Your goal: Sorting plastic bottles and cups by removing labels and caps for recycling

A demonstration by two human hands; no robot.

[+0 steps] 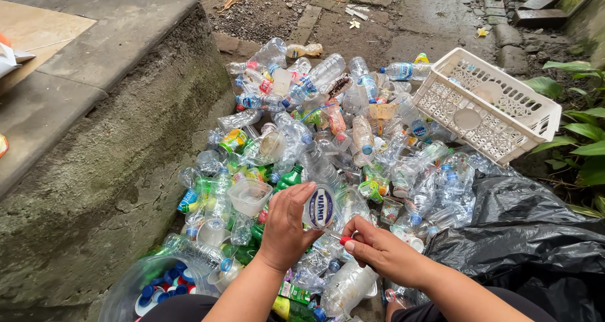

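Two bare hands work over a heap of empty plastic bottles [328, 145] spread on the ground. Left hand [287, 224]: fingers wrapped around the body of a clear plastic bottle with a blue-and-white label [322, 207], holding it just above the heap, roughly at centre of view. Right hand [378, 249]: thumb and fingers pinched together on a small tool with a red tip [346, 239], whose tip sits against the lower end of the held bottle; what kind of tool it is cannot be told.

Surroundings: heap consists mostly of clear crushed bottles, some with blue caps, a few green ones, plus a clear plastic tub [249, 196] just left of the left hand. White perforated plastic crate [504, 108] lies tilted at the far right edge of the heap. Black plastic bag [523, 234] lies crumpled to the right, touching the heap. Clear container of blue and red bottle caps [161, 290] sits at lower left, near the left forearm. Mossy concrete step [107, 139] borders the heap on the left. Green leaves [583, 126] at far right edge.
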